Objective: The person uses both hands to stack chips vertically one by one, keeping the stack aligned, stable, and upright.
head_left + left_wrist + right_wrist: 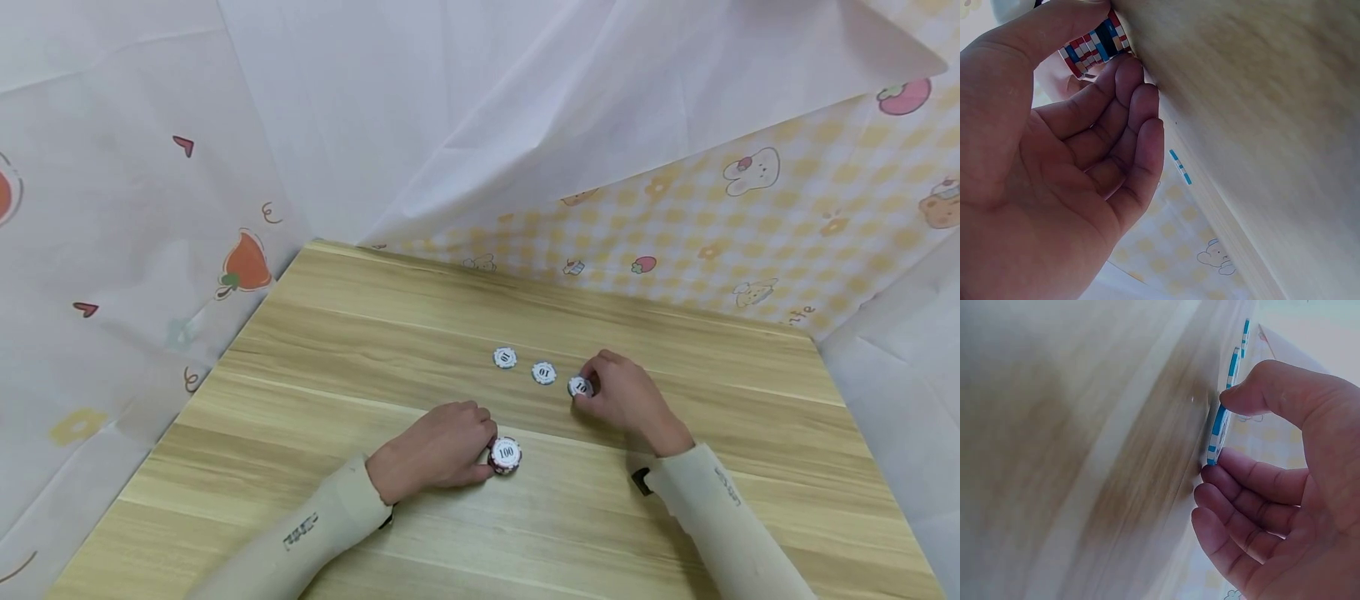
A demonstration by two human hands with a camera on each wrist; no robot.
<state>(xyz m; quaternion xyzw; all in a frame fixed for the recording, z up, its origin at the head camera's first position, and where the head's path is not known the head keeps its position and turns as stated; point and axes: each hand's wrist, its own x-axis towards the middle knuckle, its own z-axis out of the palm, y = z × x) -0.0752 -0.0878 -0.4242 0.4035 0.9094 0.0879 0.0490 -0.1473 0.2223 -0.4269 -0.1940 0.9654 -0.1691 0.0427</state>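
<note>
My left hand [442,446] grips the side of a stack of poker chips [506,454] on the table, its top chip marked 100. Red, white and blue edges of that stack [1097,47] show between thumb and curled fingers in the left wrist view. Farther right, my right hand [626,396] pinches a blue-and-white poker chip [579,387] marked 10 between thumb and fingers. In the right wrist view this chip [1217,434] is close over the wood, slightly tilted. To its left lie two flat chips marked 10, a middle one [543,372] and a left one [505,357].
The wood-grain table [360,333] runs back to a yellow checked cloth [675,225] with cartoon prints. A white printed sheet [150,250] hangs along the left side, and another white sheet [465,100] droops over the back.
</note>
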